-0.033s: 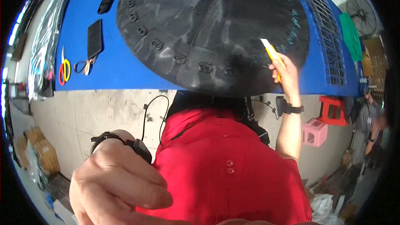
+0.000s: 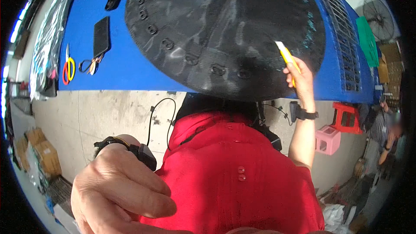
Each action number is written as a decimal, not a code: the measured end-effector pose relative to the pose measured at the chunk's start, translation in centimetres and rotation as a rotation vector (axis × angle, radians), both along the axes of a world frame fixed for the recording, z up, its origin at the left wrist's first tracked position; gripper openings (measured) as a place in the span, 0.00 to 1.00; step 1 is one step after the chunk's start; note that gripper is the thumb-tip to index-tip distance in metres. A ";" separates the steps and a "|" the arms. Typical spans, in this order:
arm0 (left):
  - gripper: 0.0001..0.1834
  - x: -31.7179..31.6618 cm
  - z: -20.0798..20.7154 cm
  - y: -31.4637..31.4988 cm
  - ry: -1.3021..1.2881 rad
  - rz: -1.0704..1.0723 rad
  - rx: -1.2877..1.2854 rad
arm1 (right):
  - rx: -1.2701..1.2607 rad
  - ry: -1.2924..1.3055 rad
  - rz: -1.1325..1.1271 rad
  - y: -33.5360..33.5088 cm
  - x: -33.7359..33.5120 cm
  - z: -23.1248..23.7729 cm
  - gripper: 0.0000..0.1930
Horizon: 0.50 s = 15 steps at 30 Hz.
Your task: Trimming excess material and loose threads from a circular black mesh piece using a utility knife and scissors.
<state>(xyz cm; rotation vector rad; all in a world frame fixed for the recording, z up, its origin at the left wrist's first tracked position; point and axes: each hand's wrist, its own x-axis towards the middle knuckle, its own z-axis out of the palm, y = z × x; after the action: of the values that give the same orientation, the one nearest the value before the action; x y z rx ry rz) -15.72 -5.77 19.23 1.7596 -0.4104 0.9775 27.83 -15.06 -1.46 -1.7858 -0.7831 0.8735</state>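
"So, which hand has the cutter?"

"Right hand [image 2: 303, 78]. Its fingers are closed around the yellow cutter [image 2: 286, 56], pinching the body, with a bit of the tail showing just below them."

"And its long axis?"

"It slants away from the wearer, leaning left. The pale blade [image 2: 279, 44] sits ahead of the fingers and a little to their left, over the big round black piece [image 2: 229, 34]. Whether the edge touches that surface, I can't tell."

"Where's the black piece from those fingers?"

"Mostly leftward and ahead. It lies flat on the blue counter [image 2: 119, 67], its near edge bulging over the front. The hand is above its right-hand part, so only a narrow strip is to the right of the fingers. The row of dark rings [image 2: 191, 59] curves along the border, off to their left."

"Left hand?"

"Much farther from it. The left hand [image 2: 117, 186] is up close to the camera, behind and to the left of the right fingers. Its own fingers are curled in, tips hidden, so I can't say whether they pinch anything."

"Scissors?"

"The scissors [image 2: 68, 63] lie far left of the right fingers, well apart from the black piece."
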 end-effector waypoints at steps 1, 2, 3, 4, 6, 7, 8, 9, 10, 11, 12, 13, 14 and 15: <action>0.13 -1.2 0.2 -0.3 0.070 0.133 0.037 | -0.008 -0.004 0.006 0.1 0.1 -0.1 0.20; 0.09 -1.9 -0.1 0.3 0.097 0.016 -0.027 | -0.024 -0.007 0.007 0.0 0.3 -0.3 0.20; 0.09 -2.8 -0.2 1.1 0.108 0.059 -0.031 | -0.034 -0.008 0.022 0.3 0.4 -0.3 0.20; 0.06 -3.8 -0.5 2.4 0.154 -0.051 -0.013 | -0.035 -0.002 0.022 0.2 0.5 -0.5 0.21; 0.08 -4.6 0.1 4.4 0.362 -0.118 0.046 | -0.064 -0.021 0.013 -0.2 1.5 -0.5 0.23; 0.10 -4.9 -1.0 3.8 0.233 0.046 0.057 | -0.062 -0.025 0.032 0.0 2.0 -0.6 0.23; 0.09 -5.3 -0.9 2.5 0.230 0.213 0.028 | -0.060 -0.014 0.044 0.2 2.2 -0.5 0.23; 0.09 -4.6 -2.6 3.4 0.192 0.303 -0.013 | -0.076 -0.035 -0.029 -1.5 2.7 -0.2 0.24; 0.09 -6.2 -1.3 1.8 0.217 0.389 -0.012 | -0.055 -0.028 0.020 -0.4 2.2 0.0 0.24; 0.09 -7.4 -1.4 1.0 0.226 0.427 -0.026 | -0.048 -0.022 0.031 -0.1 2.6 -0.3 0.24; 0.09 -8.4 -1.1 0.0 0.242 0.474 -0.045 | -0.047 -0.011 0.066 0.6 2.6 -0.7 0.24; 0.09 -9.0 -1.8 -0.2 0.238 0.483 -0.064 | -0.047 -0.020 0.062 0.4 2.9 -0.7 0.24; 0.09 -9.5 -2.0 -0.8 0.237 0.496 -0.079 | -0.079 -0.032 0.040 0.3 3.1 -0.7 0.24; 0.08 -10.1 -2.3 -1.4 0.232 0.510 -0.098 | -0.115 -0.049 0.019 0.3 3.4 -0.4 0.24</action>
<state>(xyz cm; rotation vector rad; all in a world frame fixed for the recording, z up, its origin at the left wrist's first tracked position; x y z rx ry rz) -25.81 -7.17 16.96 1.9004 0.2448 1.1018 31.18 -14.77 -1.83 -1.9094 -0.7962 0.9063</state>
